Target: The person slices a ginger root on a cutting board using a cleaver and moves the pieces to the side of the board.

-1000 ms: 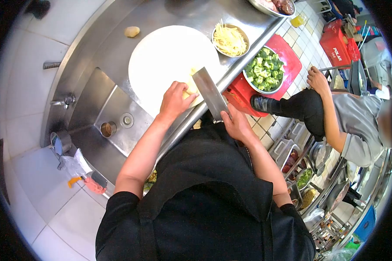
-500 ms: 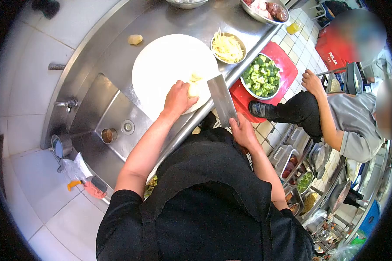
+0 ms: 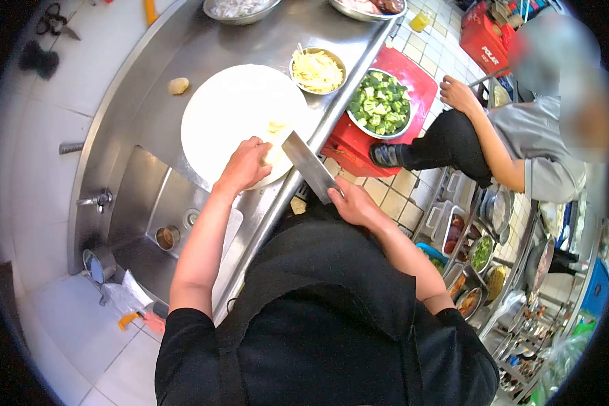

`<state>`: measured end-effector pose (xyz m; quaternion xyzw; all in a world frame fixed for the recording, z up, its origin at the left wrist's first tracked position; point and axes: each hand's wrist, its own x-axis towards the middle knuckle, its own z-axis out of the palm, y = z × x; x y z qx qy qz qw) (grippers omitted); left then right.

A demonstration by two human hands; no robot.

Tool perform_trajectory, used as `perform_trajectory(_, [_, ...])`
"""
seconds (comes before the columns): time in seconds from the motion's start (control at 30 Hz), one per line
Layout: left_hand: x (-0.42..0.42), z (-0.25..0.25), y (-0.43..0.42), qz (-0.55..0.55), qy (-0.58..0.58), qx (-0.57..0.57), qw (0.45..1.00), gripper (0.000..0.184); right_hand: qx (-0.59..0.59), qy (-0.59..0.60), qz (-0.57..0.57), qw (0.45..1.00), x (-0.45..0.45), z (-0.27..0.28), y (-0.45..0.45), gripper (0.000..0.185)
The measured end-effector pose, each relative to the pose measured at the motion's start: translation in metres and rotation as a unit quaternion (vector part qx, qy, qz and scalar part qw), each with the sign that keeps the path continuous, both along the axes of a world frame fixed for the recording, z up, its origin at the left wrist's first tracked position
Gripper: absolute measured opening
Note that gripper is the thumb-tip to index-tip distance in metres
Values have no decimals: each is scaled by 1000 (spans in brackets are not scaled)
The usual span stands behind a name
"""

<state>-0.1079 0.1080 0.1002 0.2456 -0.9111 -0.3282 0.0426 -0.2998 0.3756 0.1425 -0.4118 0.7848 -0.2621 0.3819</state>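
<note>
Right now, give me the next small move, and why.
I'd probably curl the left hand back before lowering the cleaver: that hand is at pale yellow food pieces on the round cutting board, and the right hand holds the blade close.

smooth metal cleaver [image 3: 311, 168], glossy steel counter [image 3: 206, 51]

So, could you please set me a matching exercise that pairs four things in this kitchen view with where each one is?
Column one
1. Cleaver
2. Broccoli
3. Pale yellow strips
4. Left hand

Column two
A. In the bowl on the steel counter
B. Bent over the round white board
C. In the right hand
D. In the bowl on the red plastic surface

Right pairs: 1-C, 2-D, 3-A, 4-B.
</note>
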Motion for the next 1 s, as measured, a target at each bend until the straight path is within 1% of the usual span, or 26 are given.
perform_trajectory(0.07, [6,-1,3,-23,5,7,1000,52,31,31,32,999,2,2,-2,31])
perform_trajectory(0.17, [7,2,-4,-46,-37,6,998,55,25,42,35,998,6,7,-3,29])
perform_trajectory(0.27, [7,2,-8,-73,-35,6,997,54,8,70,43,997,8,6,-3,30])
perform_trajectory(0.33, [8,5,-6,-82,-33,0,996,54,35,85,68,993,10,7,-3,31])
perform_trajectory(0.53, [10,4,-17,-113,-42,-14,993,54,66,103,44,991,27,16,-6,32])
perform_trajectory(0.6, [7,7,-17,-128,-45,-12,991,55,93,107,35,989,29,26,-7,32])
perform_trajectory(0.67, [8,12,-15,-120,-56,-9,991,56,109,110,35,987,36,31,-6,32])
perform_trajectory(0.7, [7,14,-13,-115,-67,-12,991,57,83,116,34,989,38,27,-3,31])
perform_trajectory(0.73, [8,12,-11,-123,-68,-15,990,57,81,115,26,990,42,24,0,31])
perform_trajectory(0.83, [13,8,-10,-103,-45,-27,993,55,72,133,25,988,45,20,-1,29])
perform_trajectory(0.9, [14,10,-11,-91,-60,-18,994,55,70,135,27,988,46,12,2,30])
perform_trajectory(1.0, [23,0,-16,-75,-30,-21,997,55,92,114,18,989,41,17,1,31])
